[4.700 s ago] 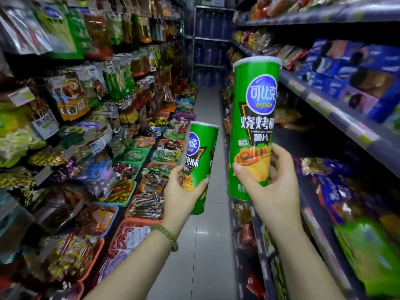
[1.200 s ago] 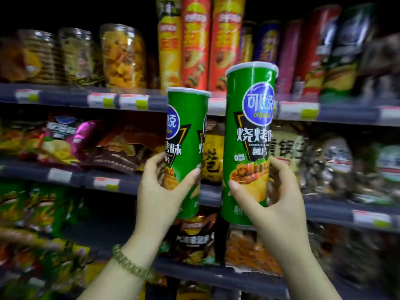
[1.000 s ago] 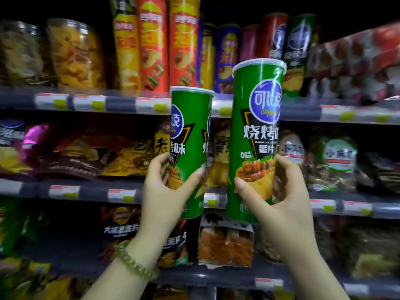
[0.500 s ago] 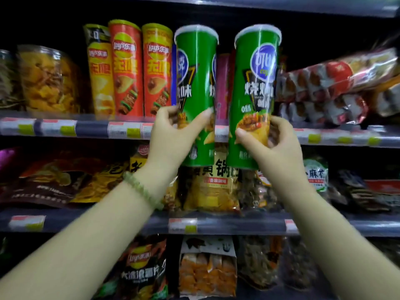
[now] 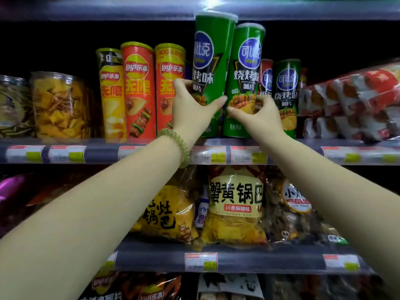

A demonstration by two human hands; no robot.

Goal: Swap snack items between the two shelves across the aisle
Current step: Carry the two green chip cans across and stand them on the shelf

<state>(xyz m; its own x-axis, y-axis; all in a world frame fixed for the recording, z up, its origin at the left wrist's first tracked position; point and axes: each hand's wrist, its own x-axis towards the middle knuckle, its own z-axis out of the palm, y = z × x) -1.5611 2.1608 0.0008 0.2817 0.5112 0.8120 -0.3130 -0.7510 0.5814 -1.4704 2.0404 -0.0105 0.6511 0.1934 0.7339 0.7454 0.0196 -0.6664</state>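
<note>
Two tall green chip cans stand upright side by side on the upper shelf (image 5: pixel 97 153). My left hand (image 5: pixel 192 109) grips the left green can (image 5: pixel 211 55) around its lower half. My right hand (image 5: pixel 259 114) holds the right green can (image 5: pixel 246 68), whose base sits on the shelf. The left can stands nearer to me, its base hidden behind my wrist. Another green can (image 5: pixel 285 87) of the same kind stands just right of them, with a red can (image 5: pixel 265 76) behind.
Red and yellow Lay's cans (image 5: pixel 138 89) stand close on the left, and clear jars of snacks (image 5: pixel 58 105) further left. Wrapped multipacks (image 5: pixel 355 100) lie to the right. Bags of yellow crisps (image 5: pixel 236 208) fill the shelf below. The shelf above (image 5: pixel 129 9) hangs low over the cans.
Both hands have pushed the two green cans forward and down into the gap on the upper shelf. The right can now rests on the shelf.
</note>
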